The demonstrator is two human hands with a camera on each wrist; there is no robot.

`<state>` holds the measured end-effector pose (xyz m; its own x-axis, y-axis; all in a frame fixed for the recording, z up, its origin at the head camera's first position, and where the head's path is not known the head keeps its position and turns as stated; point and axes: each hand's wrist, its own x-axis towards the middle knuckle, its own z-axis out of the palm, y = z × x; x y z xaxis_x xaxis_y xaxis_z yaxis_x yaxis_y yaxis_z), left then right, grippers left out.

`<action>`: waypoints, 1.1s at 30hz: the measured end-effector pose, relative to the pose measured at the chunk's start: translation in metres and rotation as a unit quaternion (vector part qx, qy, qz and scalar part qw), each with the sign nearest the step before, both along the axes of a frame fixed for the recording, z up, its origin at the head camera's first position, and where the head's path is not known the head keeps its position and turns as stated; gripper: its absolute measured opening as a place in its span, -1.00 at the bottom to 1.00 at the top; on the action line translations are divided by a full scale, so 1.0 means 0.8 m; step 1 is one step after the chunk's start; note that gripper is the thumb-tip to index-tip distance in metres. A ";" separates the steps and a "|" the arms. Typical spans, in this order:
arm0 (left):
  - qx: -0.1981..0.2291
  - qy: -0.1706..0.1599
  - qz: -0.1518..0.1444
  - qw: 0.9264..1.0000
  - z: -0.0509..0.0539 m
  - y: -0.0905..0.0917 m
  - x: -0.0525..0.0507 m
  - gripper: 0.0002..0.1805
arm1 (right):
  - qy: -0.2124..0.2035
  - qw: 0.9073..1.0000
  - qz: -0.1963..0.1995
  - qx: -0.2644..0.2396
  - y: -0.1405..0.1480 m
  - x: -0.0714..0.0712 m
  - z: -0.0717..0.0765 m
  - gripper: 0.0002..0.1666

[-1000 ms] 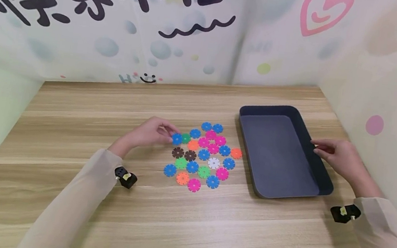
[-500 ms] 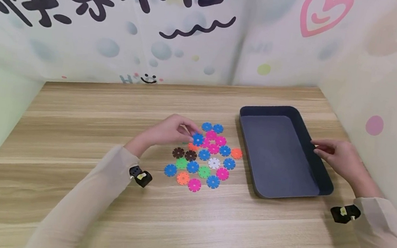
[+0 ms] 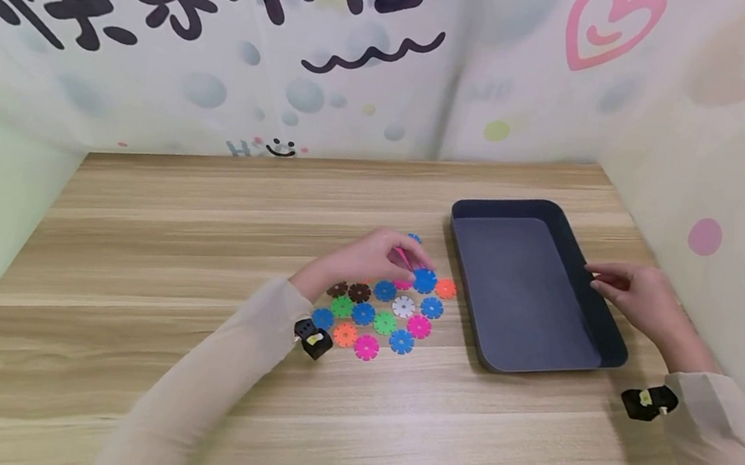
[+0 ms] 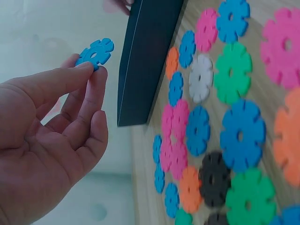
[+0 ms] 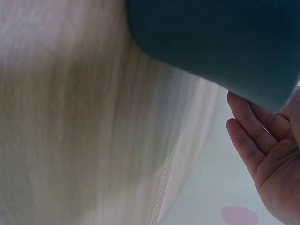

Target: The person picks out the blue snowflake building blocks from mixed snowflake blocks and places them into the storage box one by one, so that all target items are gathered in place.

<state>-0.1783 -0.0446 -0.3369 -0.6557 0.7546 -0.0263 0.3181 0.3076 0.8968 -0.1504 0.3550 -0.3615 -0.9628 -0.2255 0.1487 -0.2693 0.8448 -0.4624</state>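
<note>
In the head view my left hand (image 3: 365,257) is over the far part of a cluster of notched plastic discs, hiding several of them. Its thumb and fingertips pinch a blue snowflake disc (image 3: 425,281), raised off the table; the left wrist view shows this blue disc (image 4: 106,47) tilted between the fingertips. My right hand (image 3: 640,298) is at the right side of a dark grey rectangular tray (image 3: 490,321) and grips its rim. In the right wrist view the fingers (image 5: 248,140) lie against the tray wall (image 5: 220,42); the thumb is hidden there.
Loose discs lie flat left of the tray, among them a white disc (image 3: 403,307), a pink disc (image 3: 367,347) and an orange disc (image 3: 445,289). The wooden table (image 3: 348,431) meets a printed wall sheet (image 3: 233,115) behind. Another wall stands close on the right.
My left hand has carried the blue disc rightward across the cluster toward the tray, uncovering the table where a green disc lay beside it. My right hand and the tray have stayed put.
</note>
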 end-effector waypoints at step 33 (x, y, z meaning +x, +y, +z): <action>-0.068 0.046 -0.110 0.991 -0.011 0.141 -0.019 -0.75 | 0.010 1.000 -0.001 0.000 0.000 0.001 -0.001 -0.71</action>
<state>-0.1932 0.0680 -0.3460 -0.4800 0.8731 -0.0853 0.4696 0.3379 0.8157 -0.1498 0.3550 -0.3626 -0.9602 -0.2228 0.1687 -0.2764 0.8459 -0.4562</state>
